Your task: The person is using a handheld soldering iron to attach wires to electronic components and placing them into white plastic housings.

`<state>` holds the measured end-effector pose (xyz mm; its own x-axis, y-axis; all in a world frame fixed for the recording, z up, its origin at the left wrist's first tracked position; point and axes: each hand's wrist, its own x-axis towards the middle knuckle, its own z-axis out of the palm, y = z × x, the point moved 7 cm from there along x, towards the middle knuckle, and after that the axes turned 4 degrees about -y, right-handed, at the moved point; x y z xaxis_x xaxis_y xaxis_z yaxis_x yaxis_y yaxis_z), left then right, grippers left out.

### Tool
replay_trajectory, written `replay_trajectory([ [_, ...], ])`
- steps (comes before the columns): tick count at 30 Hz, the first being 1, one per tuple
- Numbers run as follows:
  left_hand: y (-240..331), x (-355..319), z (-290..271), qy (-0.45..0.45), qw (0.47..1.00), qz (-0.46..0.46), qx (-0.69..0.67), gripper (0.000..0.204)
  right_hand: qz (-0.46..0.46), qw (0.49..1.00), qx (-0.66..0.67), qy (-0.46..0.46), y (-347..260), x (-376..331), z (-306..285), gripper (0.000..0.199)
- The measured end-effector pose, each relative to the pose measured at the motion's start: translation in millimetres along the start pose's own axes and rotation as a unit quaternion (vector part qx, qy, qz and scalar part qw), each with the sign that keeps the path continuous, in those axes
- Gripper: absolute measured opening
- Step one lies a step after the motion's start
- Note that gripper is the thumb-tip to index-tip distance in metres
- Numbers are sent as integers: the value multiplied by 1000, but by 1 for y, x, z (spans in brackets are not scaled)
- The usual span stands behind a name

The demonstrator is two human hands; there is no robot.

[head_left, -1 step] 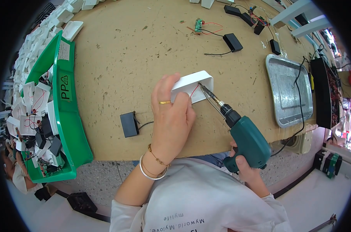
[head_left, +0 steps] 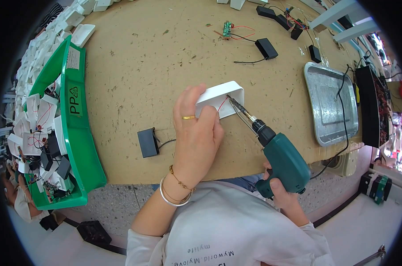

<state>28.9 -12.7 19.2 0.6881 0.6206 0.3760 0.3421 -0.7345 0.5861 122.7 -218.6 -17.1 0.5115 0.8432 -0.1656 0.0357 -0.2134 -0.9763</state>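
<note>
My left hand [head_left: 194, 126] is closed on a white plastic housing [head_left: 221, 91], tilted so that its hollow inside shows. A thin red wire [head_left: 222, 104] runs inside it by my fingertips. In my right hand [head_left: 281, 193] is a dark green, pistol-shaped soldering gun [head_left: 285, 159], gripped by its handle. Its metal tip reaches into the housing beside the end of the red wire; whether they touch I cannot tell. Left of my wrist lies a black box [head_left: 148, 143], with a black lead running under my left hand.
At left stands a green bin [head_left: 76, 133] with white housings and wired parts; more white housings [head_left: 74, 18] are heaped behind it. A circuit board [head_left: 227, 29] wired to a black box [head_left: 266, 48] lies farther back. A metal tray [head_left: 331, 106] is at right, crossed by a black cord [head_left: 341, 95].
</note>
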Motion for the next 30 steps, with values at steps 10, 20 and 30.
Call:
replay_trajectory([
  [10, 1, 0, 0, -2, 1000, 1, 3, 11, 0, 1000, 22, 8, 0, -1, 0, 65],
  [20, 1, 0, 0, -4, 1000, 0, 2, 11, -33, 999, 14, 7, 0, -3, -3, 66],
  [30, 10, -3, -19, 11, 1000, 0, 10, 24, -60, 995, 62, 43, -8, -2, -5, 69],
])
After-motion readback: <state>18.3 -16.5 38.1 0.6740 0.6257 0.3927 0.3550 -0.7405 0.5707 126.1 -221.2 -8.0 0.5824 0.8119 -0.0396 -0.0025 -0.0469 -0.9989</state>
